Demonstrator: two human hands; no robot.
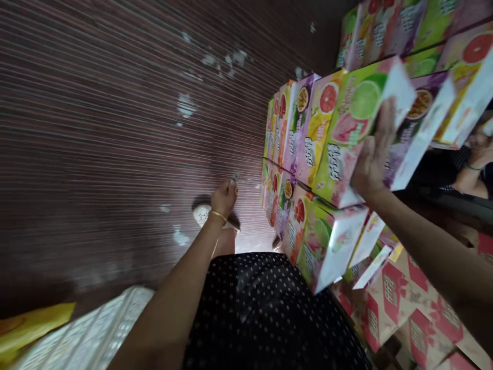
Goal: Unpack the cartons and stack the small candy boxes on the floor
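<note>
Lime box (356, 128) is pressed by the flat, open right hand (373, 154) into the top row, pretty much seated already. Left hand (224, 198) hangs closed on something small, can't tell what.

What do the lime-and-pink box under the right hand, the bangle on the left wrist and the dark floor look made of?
The lime-and-pink fruit-printed box under the right hand looks like glossy printed cardboard: sharp folded edges, white side panel. The thin gold-coloured bangle on the left hand seems metal, though blur leaves it open. The dark ribbed floor may be wood-look flooring or matting, with white scuffs.
</note>
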